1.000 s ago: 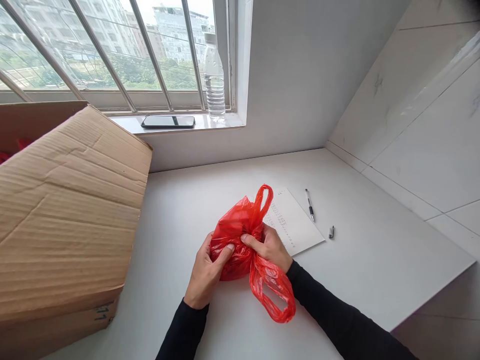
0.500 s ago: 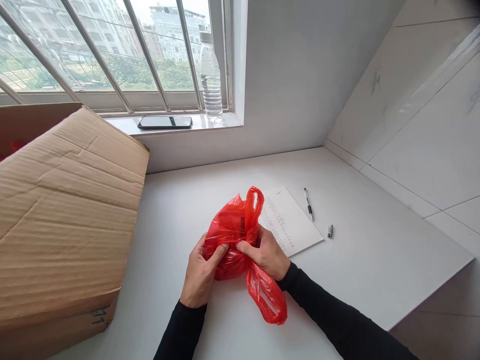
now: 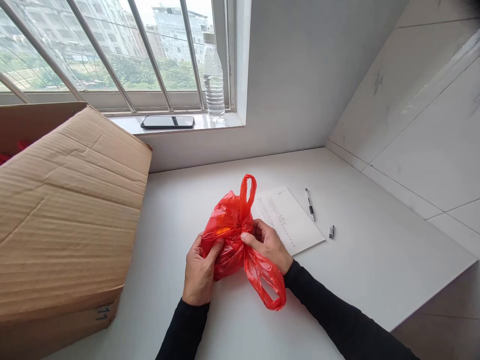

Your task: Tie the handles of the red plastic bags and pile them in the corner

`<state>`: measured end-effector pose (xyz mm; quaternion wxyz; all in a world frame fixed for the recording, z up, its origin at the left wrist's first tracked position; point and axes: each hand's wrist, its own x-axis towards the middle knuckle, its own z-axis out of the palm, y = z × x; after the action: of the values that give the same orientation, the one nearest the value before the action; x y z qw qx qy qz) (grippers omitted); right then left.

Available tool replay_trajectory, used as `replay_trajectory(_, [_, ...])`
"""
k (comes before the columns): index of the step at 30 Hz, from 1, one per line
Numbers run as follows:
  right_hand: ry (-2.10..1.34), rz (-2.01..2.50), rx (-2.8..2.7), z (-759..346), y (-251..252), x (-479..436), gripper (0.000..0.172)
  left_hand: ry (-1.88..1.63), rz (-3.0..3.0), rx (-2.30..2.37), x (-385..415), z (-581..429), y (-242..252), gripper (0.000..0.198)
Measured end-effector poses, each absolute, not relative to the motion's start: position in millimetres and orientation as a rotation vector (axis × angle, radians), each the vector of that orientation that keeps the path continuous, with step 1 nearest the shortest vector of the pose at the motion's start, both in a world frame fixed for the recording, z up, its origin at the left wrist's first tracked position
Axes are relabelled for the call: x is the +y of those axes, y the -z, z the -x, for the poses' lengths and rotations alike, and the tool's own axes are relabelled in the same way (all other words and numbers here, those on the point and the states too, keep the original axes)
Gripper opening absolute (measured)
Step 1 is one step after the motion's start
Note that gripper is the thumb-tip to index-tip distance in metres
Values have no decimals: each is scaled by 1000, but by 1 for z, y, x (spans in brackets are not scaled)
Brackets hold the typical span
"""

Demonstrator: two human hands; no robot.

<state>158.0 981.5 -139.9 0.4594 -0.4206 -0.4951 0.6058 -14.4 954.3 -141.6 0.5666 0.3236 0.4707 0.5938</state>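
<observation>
A crumpled red plastic bag [image 3: 227, 235] sits in both my hands over the white counter [image 3: 360, 250]. My left hand [image 3: 198, 272] grips the bag's left side, thumb pressed into the plastic. My right hand [image 3: 268, 242] pinches the gathered plastic on the right. One handle loop stands up above my hands; the other hangs down toward me below my right wrist. Something orange shows faintly through the plastic. Both arms wear black sleeves.
A large cardboard box [image 3: 67, 215] fills the left side. A printed sheet of paper [image 3: 288, 220], a pen [image 3: 309, 204] and its cap [image 3: 331, 231] lie right of the bag. On the windowsill rest a phone [image 3: 167, 122] and a water bottle [image 3: 213, 80]. Tiled wall at right.
The bag has been turned and shifted slightly left in my hands. The upper handle loop now stands straighter and the hanging loop has drawn up a little.
</observation>
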Motion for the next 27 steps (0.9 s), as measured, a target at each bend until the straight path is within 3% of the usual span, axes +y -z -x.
replay_trajectory(3, [-1458, 1057, -1187, -159, 140, 983, 28, -1358, -753, 1051, 953, 15, 139, 41])
replay_trajectory(8, [-1554, 1041, -1207, -159, 138, 982, 45, -1344, -793, 1044, 953, 16, 143, 42])
replay_trajectory(14, [-1423, 1007, -1250, -158, 139, 979, 27, -1284, -841, 1084, 955, 13, 146, 43])
replay_trajectory(27, [-1421, 945, -1087, -158, 145, 981, 22, -1243, -859, 1013, 952, 12, 138, 43])
